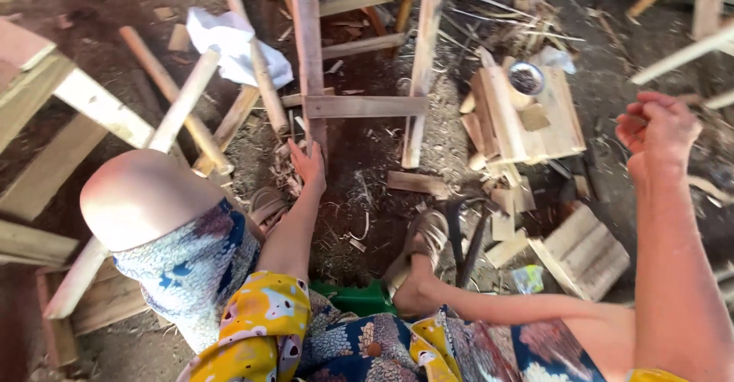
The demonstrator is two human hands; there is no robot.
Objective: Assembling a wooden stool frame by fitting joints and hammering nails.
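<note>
Your left hand (307,164) is pressing open fingers on wooden frame leg (310,61), frame standing on dirt floor (359,152). Your right hand (659,126) is hanging raised, curled in fist, holding nothing seen. Frame could be tipping if you push hard. Loose wood scraps (417,183) near your foot (420,248) could be tripping you.

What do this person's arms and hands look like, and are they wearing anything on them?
Both arms are bare along their whole visible length. The left hand and right hand have no gloves, and no rings, watch or bracelets can be seen. The only sleeve showing is a short yellow sleeve with an orange and white pattern at the left shoulder; a sliver of the same yellow cloth shows by the right arm.
</note>
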